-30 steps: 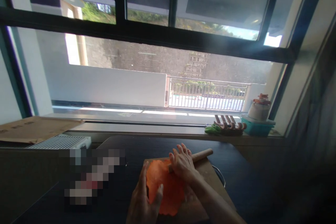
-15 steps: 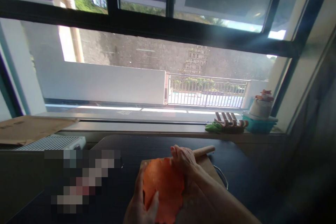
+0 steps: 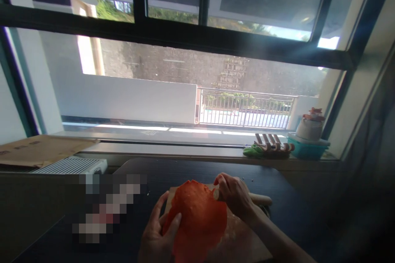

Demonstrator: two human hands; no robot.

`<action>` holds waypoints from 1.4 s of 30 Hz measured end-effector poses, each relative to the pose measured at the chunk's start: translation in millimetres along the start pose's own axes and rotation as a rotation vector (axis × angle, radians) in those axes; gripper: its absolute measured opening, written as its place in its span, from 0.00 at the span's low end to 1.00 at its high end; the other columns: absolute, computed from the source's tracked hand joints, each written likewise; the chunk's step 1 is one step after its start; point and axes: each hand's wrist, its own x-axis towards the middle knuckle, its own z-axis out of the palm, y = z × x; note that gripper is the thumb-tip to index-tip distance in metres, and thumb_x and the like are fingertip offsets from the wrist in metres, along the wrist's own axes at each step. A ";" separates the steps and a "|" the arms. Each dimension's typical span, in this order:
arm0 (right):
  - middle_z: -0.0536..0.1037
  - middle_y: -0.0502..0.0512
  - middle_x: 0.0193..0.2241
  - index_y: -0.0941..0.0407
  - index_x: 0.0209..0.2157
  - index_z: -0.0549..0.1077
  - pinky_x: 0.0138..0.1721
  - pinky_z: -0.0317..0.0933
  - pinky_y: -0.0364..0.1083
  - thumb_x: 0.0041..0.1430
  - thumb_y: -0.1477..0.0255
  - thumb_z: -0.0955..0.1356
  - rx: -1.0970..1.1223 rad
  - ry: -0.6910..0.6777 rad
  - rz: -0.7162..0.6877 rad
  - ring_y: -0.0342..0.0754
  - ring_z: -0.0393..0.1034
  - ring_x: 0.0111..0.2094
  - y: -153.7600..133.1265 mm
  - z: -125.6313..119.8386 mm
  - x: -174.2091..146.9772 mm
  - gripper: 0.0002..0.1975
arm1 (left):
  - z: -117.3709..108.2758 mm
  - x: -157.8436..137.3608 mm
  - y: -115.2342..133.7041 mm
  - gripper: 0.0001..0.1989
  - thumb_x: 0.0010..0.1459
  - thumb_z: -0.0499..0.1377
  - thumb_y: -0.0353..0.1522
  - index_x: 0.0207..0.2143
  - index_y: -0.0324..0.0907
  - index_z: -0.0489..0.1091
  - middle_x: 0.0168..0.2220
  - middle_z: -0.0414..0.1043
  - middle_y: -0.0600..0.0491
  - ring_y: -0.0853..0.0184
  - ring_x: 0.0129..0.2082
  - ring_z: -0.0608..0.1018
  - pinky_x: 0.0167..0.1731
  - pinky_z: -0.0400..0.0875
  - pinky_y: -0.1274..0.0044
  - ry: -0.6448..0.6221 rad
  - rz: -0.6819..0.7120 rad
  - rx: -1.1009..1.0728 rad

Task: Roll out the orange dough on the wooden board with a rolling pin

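Note:
A flat, uneven-edged sheet of orange dough [image 3: 197, 218] lies over a brown board [image 3: 240, 234]; its upper part looks slightly raised. My left hand [image 3: 160, 226] grips the sheet's left edge, thumb on top and fingers around the side. Wrapped around a wooden rolling pin [image 3: 261, 199] are the fingers of my right hand [image 3: 233, 193]. One end of the pin meets the sheet's right edge, while the other points right past the board. My right palm hides the middle of the pin.
The dark table [image 3: 173, 168] carries the board and a pixelated patch on the left. Along the windowsill stand a brown slatted rack [image 3: 273, 146], a green item [image 3: 253, 151] and a teal box [image 3: 308, 148]. Cardboard [image 3: 43, 148] rests on a white ribbed unit [image 3: 75, 165] at left.
My right hand has moved right with the rolling pin, whose near end now shows. The orange sheet has shifted and lifted a little under my left hand. The view has shifted slightly.

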 end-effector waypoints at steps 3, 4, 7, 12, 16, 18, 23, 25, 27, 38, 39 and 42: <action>0.72 0.48 0.21 0.54 0.31 0.72 0.29 0.47 0.44 0.68 0.71 0.54 -0.016 0.021 0.007 0.43 0.66 0.25 -3.0 -2.5 1.6 0.19 | 3.5 10.1 -3.9 0.31 0.46 0.65 0.38 0.54 0.44 0.67 0.48 0.78 0.48 0.53 0.50 0.78 0.46 0.76 0.71 -0.075 0.128 0.132; 0.72 0.49 0.21 0.54 0.31 0.72 0.29 0.47 0.44 0.68 0.71 0.54 -0.032 0.007 0.011 0.43 0.67 0.25 -2.9 -1.7 1.3 0.19 | 4.9 13.4 -2.6 0.31 0.46 0.66 0.38 0.54 0.44 0.67 0.47 0.78 0.48 0.54 0.49 0.78 0.46 0.76 0.71 -0.069 0.138 0.140; 0.74 0.50 0.23 0.54 0.30 0.73 0.29 0.48 0.43 0.67 0.71 0.57 -0.094 -0.101 0.035 0.44 0.67 0.26 0.1 8.6 -4.2 0.17 | 8.2 19.8 7.5 0.40 0.46 0.66 0.36 0.61 0.43 0.57 0.41 0.80 0.49 0.56 0.43 0.81 0.42 0.77 0.70 -0.028 0.078 0.073; 0.77 0.55 0.34 0.55 0.33 0.74 0.36 0.54 0.43 0.65 0.72 0.58 -0.154 -0.188 0.026 0.47 0.69 0.36 6.9 36.0 -1.2 0.14 | 13.3 12.4 10.0 0.39 0.51 0.61 0.40 0.63 0.40 0.52 0.47 0.78 0.45 0.55 0.49 0.78 0.48 0.74 0.66 0.029 0.009 0.025; 0.74 0.59 0.44 0.57 0.43 0.74 0.45 0.56 0.45 0.64 0.71 0.59 -0.201 -0.134 0.106 0.52 0.66 0.47 10.8 44.0 31.7 0.14 | 17.9 3.6 -10.7 0.32 0.54 0.59 0.43 0.59 0.40 0.60 0.60 0.66 0.43 0.53 0.62 0.65 0.60 0.62 0.63 0.036 0.293 0.365; 0.72 0.61 0.48 0.58 0.48 0.72 0.47 0.56 0.47 0.64 0.69 0.60 -0.211 -0.135 0.191 0.53 0.65 0.49 12.0 44.8 43.3 0.16 | 17.7 3.8 -20.6 0.34 0.54 0.58 0.42 0.62 0.41 0.57 0.64 0.60 0.43 0.52 0.64 0.61 0.61 0.60 0.61 0.049 0.436 0.508; 0.71 0.62 0.51 0.56 0.52 0.70 0.51 0.55 0.50 0.64 0.67 0.59 -0.183 -0.156 0.200 0.56 0.64 0.52 6.9 47.7 15.5 0.19 | 12.6 8.7 -26.7 0.39 0.57 0.54 0.39 0.66 0.35 0.44 0.58 0.67 0.38 0.51 0.57 0.71 0.55 0.69 0.61 0.045 0.457 0.663; 0.70 0.61 0.53 0.55 0.54 0.69 0.54 0.52 0.51 0.64 0.68 0.58 -0.184 -0.134 0.168 0.55 0.62 0.54 3.6 48.7 -5.2 0.20 | 12.4 7.3 -23.0 0.39 0.56 0.53 0.38 0.66 0.33 0.44 0.57 0.68 0.37 0.51 0.56 0.72 0.54 0.70 0.62 0.031 0.436 0.672; 0.68 0.60 0.55 0.54 0.57 0.67 0.56 0.50 0.51 0.63 0.70 0.58 -0.194 -0.100 0.144 0.55 0.59 0.56 1.4 48.8 -15.6 0.22 | 13.4 4.6 -18.9 0.38 0.55 0.52 0.37 0.66 0.33 0.46 0.58 0.67 0.37 0.51 0.57 0.72 0.54 0.69 0.62 0.031 0.418 0.680; 0.70 0.65 0.53 0.60 0.57 0.66 0.50 0.56 0.52 0.62 0.72 0.59 -0.231 -0.166 0.279 0.57 0.62 0.54 11.6 54.0 51.7 0.22 | 10.5 4.9 -17.3 0.37 0.55 0.54 0.36 0.66 0.38 0.47 0.61 0.65 0.41 0.53 0.59 0.70 0.57 0.67 0.64 0.009 0.397 0.660; 0.69 0.64 0.53 0.59 0.57 0.66 0.50 0.56 0.52 0.62 0.71 0.59 -0.222 -0.175 0.267 0.57 0.62 0.54 10.0 53.8 44.7 0.22 | 10.7 4.8 -17.1 0.37 0.55 0.53 0.36 0.66 0.38 0.47 0.61 0.64 0.41 0.54 0.59 0.70 0.57 0.67 0.65 0.008 0.399 0.657; 0.68 0.64 0.55 0.57 0.58 0.66 0.55 0.53 0.54 0.64 0.69 0.58 -0.201 -0.158 0.221 0.57 0.59 0.57 1.9 53.1 10.6 0.22 | 12.7 3.3 -15.9 0.37 0.54 0.54 0.35 0.65 0.40 0.48 0.62 0.63 0.43 0.54 0.60 0.68 0.58 0.65 0.64 -0.004 0.431 0.631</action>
